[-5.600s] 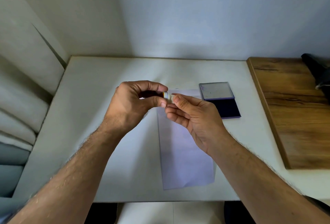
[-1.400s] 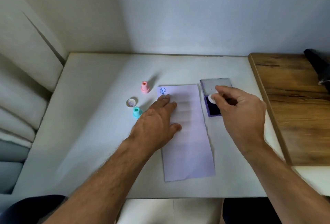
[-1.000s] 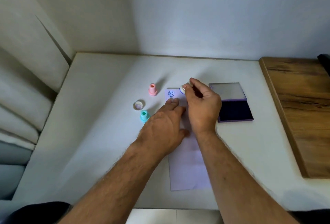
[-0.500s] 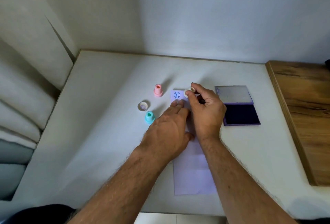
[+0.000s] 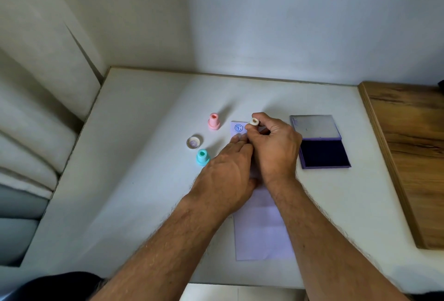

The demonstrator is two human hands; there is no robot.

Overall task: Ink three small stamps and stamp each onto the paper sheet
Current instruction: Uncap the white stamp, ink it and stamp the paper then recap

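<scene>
My right hand [image 5: 274, 149] pinches a small white stamp [image 5: 254, 122] and holds it upright against the top of the paper sheet [image 5: 262, 228]. Just left of that stamp, one blue round print [image 5: 238, 128] shows on the sheet. My left hand [image 5: 228, 175] lies flat on the paper with its fingers spread, pressing it down. A pink stamp [image 5: 213, 121] and a teal stamp [image 5: 202, 156] stand on the table to the left of the sheet. The open ink pad [image 5: 323, 154] with its dark blue pad lies to the right.
A small white cap [image 5: 193, 142] lies between the pink and teal stamps. The white table [image 5: 144, 156] meets a wall at the back and cushions at the left. A wooden board [image 5: 413, 147] borders it on the right.
My right hand carried the white stamp from the ink pad leftward to the top of the sheet and lowered it beside the blue print. My left hand stayed flat on the paper.
</scene>
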